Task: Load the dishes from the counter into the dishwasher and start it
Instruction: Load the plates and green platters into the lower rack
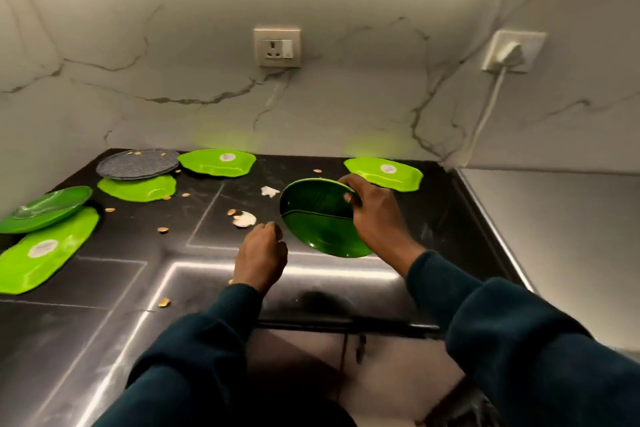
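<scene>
Now the right hand [372, 215] grips two dark green round plates [320, 218], glossy, stacked, tilted; the left hand [261, 253], just beside them, curls loosely, holding nothing.

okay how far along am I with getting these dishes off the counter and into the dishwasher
Early on. No dishwasher is in view, so nothing shows as loaded. Your right hand grips two dark green plates; your left hand holds nothing visible. Several light green plates and a grey one remain on the counter among crumbs.
</scene>
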